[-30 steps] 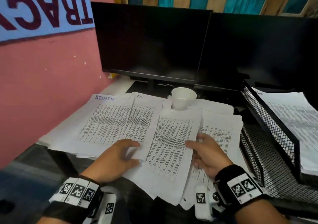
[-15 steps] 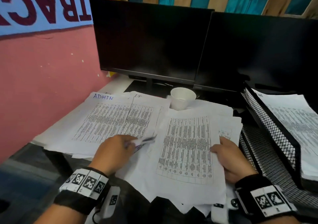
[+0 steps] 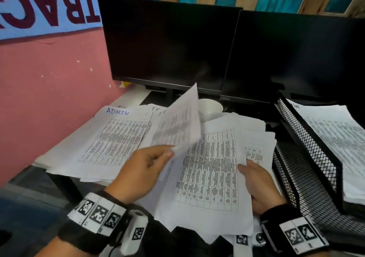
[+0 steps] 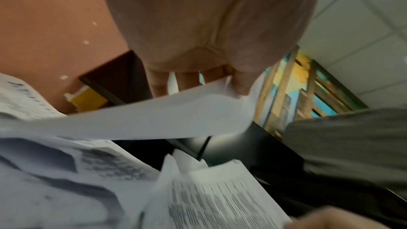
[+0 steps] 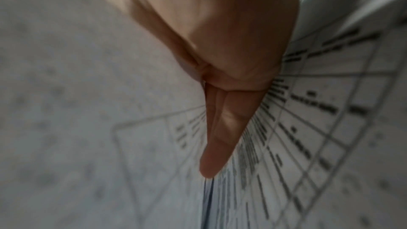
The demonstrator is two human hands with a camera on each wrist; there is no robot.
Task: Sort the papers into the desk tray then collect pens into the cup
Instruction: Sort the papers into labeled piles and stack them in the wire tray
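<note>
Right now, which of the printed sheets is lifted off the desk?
The blurred sheet pinched by the left hand; it stands up in front of the white cup, while the others lie flat.

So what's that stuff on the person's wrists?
Both hands are bare, with no gloves or sleeves showing. The left wrist wears a black band with white tags printed in black square patterns. A small white camera box hangs beside it, with its own tag and a thin black cable. The right wrist has the same kind of band and tags.
</note>
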